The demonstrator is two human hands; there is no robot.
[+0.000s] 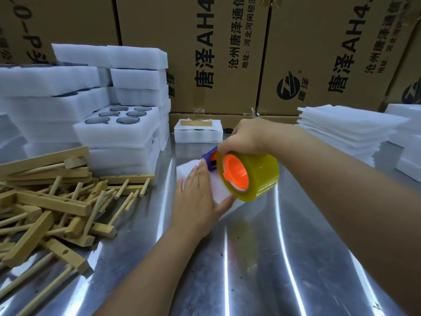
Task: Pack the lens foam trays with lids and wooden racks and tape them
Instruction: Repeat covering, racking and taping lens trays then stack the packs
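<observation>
A white foam pack lies on the steel table in front of me. My left hand rests flat on its top, thumb round the near corner. My right hand grips a yellow tape roll with an orange core and a blue cutter; the cutter touches the pack's far edge. Behind it stands another foam pack with a wooden rack on top. A foam tray holding dark lenses sits on the stack at the left.
Loose wooden racks are piled at the left. Stacks of white foam trays rise behind them. Thin foam lids are stacked at the right, beside more foam. Cardboard boxes wall the back.
</observation>
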